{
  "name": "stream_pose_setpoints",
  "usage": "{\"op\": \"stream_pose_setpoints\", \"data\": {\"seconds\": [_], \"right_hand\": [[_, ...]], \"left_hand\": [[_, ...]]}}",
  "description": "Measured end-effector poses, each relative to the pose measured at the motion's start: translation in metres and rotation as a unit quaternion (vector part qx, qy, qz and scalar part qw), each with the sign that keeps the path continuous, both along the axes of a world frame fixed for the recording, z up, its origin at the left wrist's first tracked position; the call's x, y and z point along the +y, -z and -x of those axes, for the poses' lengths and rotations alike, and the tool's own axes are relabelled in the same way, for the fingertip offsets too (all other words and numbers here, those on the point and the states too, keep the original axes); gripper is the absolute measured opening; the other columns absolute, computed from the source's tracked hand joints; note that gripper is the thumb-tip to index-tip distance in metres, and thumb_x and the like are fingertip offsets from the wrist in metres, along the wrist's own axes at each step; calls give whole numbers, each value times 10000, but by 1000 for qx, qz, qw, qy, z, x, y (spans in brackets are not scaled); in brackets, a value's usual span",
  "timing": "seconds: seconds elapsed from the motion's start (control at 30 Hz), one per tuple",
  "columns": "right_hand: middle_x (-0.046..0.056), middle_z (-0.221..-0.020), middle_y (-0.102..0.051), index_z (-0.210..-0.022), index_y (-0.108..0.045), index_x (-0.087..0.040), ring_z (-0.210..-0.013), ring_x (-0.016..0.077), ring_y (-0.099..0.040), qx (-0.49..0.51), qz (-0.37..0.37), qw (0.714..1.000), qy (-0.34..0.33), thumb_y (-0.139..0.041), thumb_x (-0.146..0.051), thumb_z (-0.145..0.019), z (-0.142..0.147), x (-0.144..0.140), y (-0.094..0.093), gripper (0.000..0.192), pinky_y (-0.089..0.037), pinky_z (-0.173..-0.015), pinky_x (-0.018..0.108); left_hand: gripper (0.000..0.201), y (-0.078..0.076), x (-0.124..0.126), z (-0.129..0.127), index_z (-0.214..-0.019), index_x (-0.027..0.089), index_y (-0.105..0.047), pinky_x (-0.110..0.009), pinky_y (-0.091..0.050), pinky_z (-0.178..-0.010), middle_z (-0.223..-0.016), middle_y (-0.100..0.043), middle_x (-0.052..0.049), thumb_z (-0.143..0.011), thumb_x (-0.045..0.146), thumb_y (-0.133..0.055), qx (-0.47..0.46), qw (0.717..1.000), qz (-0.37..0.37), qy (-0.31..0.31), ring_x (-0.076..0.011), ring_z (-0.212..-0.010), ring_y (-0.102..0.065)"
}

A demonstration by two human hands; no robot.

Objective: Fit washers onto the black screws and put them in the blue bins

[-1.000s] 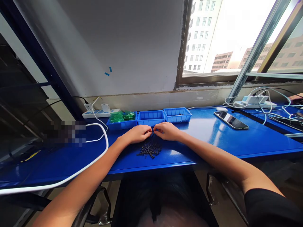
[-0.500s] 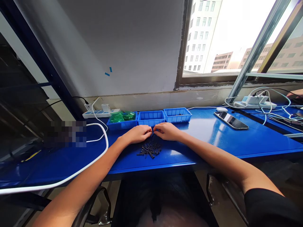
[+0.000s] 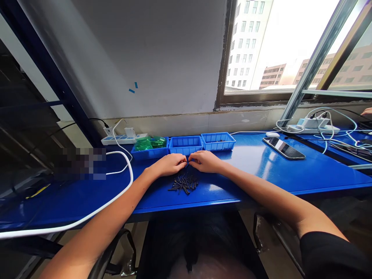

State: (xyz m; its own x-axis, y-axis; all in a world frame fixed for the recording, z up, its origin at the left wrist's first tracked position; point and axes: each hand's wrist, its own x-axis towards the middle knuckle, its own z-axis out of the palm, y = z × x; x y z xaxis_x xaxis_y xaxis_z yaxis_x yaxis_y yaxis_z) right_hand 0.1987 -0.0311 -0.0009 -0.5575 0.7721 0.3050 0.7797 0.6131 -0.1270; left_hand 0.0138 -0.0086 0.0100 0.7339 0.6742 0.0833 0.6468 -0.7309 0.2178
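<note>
A: Screws (image 3: 183,183) lie in a little black heap near the front of the blue desk (image 3: 261,170). What do the hands do?

B: The left hand (image 3: 168,164) and the right hand (image 3: 205,161) sit just behind the heap, tips almost touching. The fingers (image 3: 182,161) look pinched together on something tiny. It is too small to tell what.

A: How do you do this bit well?

B: I think you hold the small thing with just the tips and keep both wrists down on the desk, so nothing shakes. Go slow, so it does not drop into the heap.

A: What is behind the hands?

B: Three blue trays in a row. The left tray (image 3: 149,154) holds green bags (image 3: 150,142). The middle tray (image 3: 185,144) is just past the fingertips. The right tray (image 3: 217,141) holds a few dark bits. Far right lies a phone (image 3: 283,147).
</note>
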Motion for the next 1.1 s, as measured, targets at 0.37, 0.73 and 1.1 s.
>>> {"op": "stream_pose_setpoints", "data": {"seconds": [0.37, 0.73, 1.1], "right_hand": [[70, -894, -681, -969, -653, -164, -830, 173, -606, -22, 9, 1000, -1, -511, -230, -849, 0, 0, -1, 197, -377, -677, 248], [64, -882, -674, -969, -651, -169, -810, 165, -598, -16, 14, 1000, -3, -526, -230, -840, 0, -1, -2, 190, -372, -672, 246], [56, -839, -657, -940, -653, -165, -766, 149, -575, -20, 10, 1000, -7, -531, -222, -836, 2, -3, -3, 171, -351, -642, 235]], "left_hand": [[191, 0, 0, 0, -800, 177, -567, -255, -373, -599, -768, -624, -28, -837, 280, -411, -1, 1000, -3, 2, -161, -675, -549], [207, -1, -1, 0, -803, 180, -563, -257, -372, -600, -755, -614, -24, -836, 291, -392, 3, 1000, -2, 1, -159, -668, -542], [202, -1, 0, 0, -788, 181, -557, -258, -368, -597, -748, -610, -29, -830, 286, -390, 1, 1000, -2, 7, -159, -653, -538]]}}
